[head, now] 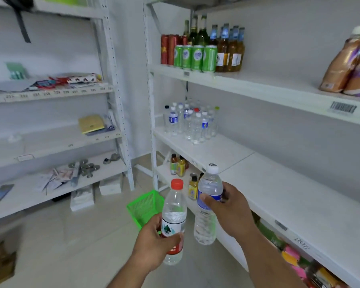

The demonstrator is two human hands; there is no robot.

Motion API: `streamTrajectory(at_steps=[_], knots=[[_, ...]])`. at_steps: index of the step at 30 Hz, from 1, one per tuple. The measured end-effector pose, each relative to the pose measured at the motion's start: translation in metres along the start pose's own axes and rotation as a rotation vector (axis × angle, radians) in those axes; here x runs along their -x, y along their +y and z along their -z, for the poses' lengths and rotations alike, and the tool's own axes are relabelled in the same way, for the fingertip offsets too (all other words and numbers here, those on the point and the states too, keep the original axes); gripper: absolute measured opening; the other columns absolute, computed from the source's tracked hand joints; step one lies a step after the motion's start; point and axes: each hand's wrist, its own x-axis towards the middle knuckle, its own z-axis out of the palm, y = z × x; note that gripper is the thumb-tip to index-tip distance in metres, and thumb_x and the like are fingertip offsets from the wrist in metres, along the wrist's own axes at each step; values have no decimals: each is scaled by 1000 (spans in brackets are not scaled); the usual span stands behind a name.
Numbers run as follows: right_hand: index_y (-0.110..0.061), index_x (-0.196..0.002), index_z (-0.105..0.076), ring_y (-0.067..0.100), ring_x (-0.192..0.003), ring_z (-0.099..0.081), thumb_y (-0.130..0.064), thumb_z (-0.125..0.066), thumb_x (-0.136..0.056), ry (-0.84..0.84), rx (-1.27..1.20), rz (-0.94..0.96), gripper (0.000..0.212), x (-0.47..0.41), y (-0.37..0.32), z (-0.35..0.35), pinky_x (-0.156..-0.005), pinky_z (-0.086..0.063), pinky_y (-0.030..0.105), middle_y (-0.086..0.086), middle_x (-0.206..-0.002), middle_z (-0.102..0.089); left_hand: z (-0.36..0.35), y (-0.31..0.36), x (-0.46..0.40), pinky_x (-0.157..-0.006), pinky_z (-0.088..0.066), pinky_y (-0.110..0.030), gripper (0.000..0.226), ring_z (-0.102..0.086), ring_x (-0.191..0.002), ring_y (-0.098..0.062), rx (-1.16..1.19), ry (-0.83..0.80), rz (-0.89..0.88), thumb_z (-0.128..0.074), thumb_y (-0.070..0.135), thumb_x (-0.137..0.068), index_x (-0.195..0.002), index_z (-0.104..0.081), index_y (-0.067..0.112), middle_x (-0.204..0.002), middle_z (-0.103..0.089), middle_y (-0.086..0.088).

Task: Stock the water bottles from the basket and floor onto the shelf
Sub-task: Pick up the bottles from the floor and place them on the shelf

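**Two bottles in hand, short of the shelf**

Your left hand [154, 242] has its grip around the red-capped bottle [174, 217]. Your right hand [231, 208] grasps the white-capped bottle [208, 204]. Both stand upright above the floor, near the shelf [279, 194]. The green basket [144, 206] lies behind them. Stocked water bottles [192, 123] cluster at the shelf's far end.

Red-capped bottle [173, 221], green basket [145, 206]

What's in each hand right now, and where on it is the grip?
Left hand grips the red-capped bottle around its label; right hand grips the white-capped bottle at its blue label.
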Motion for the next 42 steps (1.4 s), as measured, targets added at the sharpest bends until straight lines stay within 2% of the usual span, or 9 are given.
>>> streamTrajectory(at_steps=[6, 12, 16, 20, 24, 29, 33, 39, 42], knots=[[-49, -99, -59, 2, -90, -68, -35, -79, -80, -41, -38, -5, 31, -50, 1, -32, -79, -56, 25, -24, -100, -68, 20, -9, -54, -69, -49, -12, 46, -70, -81, -2, -7, 47, 24, -85, 3, -69, -108, -68, 22, -95, -77, 10], [-35, -107, -67, 2, -89, -68, -33, -80, -78, -38, -86, 1, 32, -129, 12, -53, -78, -54, 23, -17, -98, -72, 26, 2, -137, -77, -54, -23, 48, -73, -88, -9, -56, 77, 24, -88, 8, -67, -107, -67, 26, -96, -77, 8], [-34, -106, -68, 3, -88, -68, -33, -81, -77, -36, -104, 10, 31, -185, 12, -63, -80, -54, 28, -15, -97, -73, 30, 13, -187, -76, -54, -21, 47, -72, -89, -10, -93, 92, 8, -86, 5, -69, -108, -67, 24, -96, -77, 7], [-33, -109, -67, 1, -92, -66, -31, -80, -80, -54, -90, 30, 32, -229, 5, -74, -75, -49, 20, -15, -100, -72, 34, 22, -226, -68, -52, -11, 48, -72, -86, -4, -68, 112, 6, -85, 3, -71, -109, -65, 25, -96, -76, 6], [-32, -112, -67, 0, -93, -66, -31, -80, -79, -50, -92, 25, 36, -263, 1, -87, -77, -50, 19, -16, -103, -71, 40, 27, -264, -67, -52, -11, 47, -72, -85, -3, -59, 99, 1, -84, 2, -72, -110, -65, 23, -95, -76, 7], [-33, -113, -68, -7, -89, -66, -29, -81, -79, -1, -89, 14, 36, -296, -2, -112, -73, -47, 13, -18, -102, -72, 58, 24, -316, -65, -52, -11, 47, -72, -85, -3, -50, 45, -18, -84, 5, -72, -108, -65, 28, -94, -76, 10], [-34, -112, -67, -7, -90, -65, -29, -81, -79, 59, -43, 3, 36, -319, -11, -141, -75, -48, 15, -19, -102, -71, 85, 17, -361, -66, -53, -13, 46, -72, -86, -3, -55, -24, -33, -83, 8, -73, -109, -65, 29, -94, -76, 16], [-33, -108, -69, -4, -88, -67, -27, -82, -79, 175, -56, -23, 33, -347, -32, -206, -74, -47, 17, -16, -98, -73, 143, 11, -423, -67, -49, -6, 45, -65, -89, 13, -82, -188, -95, -84, 18, -75, -104, -60, 42, -95, -68, 36], [-30, -108, -70, -3, -86, -68, -25, -83, -78, 223, -67, -40, 33, -357, -43, -236, -73, -47, 17, -15, -97, -74, 169, 7, -452, -76, -50, -15, 44, -67, -91, 9, -89, -234, -114, -85, 21, -74, -103, -60, 44, -98, -70, 31]])
